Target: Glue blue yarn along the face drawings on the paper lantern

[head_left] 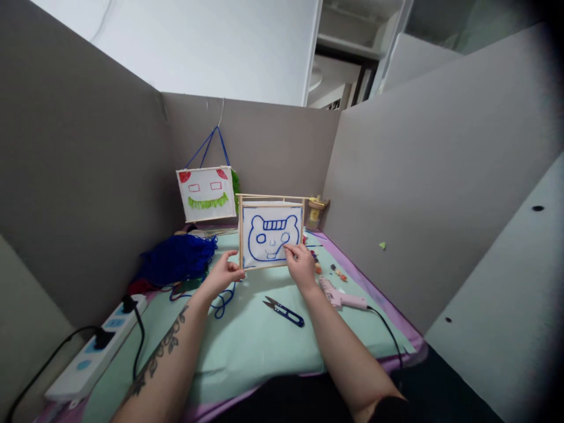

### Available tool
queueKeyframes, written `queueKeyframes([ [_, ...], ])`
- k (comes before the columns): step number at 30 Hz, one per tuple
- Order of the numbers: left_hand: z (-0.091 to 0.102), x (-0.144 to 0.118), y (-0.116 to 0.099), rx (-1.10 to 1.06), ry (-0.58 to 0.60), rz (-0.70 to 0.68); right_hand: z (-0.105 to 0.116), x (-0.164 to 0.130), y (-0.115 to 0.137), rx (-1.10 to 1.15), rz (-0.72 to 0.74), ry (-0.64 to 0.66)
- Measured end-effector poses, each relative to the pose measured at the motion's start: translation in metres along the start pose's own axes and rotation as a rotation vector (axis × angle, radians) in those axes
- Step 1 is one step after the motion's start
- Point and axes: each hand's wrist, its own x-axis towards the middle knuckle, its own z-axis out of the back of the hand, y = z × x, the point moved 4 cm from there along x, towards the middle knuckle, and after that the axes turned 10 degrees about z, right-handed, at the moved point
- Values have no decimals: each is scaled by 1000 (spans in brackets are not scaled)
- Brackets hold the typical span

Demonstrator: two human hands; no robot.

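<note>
Fingers of both hands pinch the upright wooden frame (271, 235).

bare forearms; left forearm (165, 352) bears a dark tattoo.

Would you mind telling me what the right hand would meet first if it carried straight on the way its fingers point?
The right hand already touches the framed bear drawing; pushing on up-left, it would likely press into that white panel first, though depth is unclear.

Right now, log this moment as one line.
left hand: grips wooden frame lower left | right hand: on blue bear panel | snips: on mat, untouched
</note>
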Motion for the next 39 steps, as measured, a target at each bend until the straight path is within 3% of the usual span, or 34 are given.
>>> queueKeyframes([
  [21, -1, -3, -3, 12, -10, 8, 4, -1, 8, 55, 17, -73],
  [28, -1, -1, 0, 31, -1, 12, -3, 1, 10, 48, 21, -2],
  [39, -1, -3, -2, 37, -10, 9, -4, 0, 15, 96, 42, -13],
])
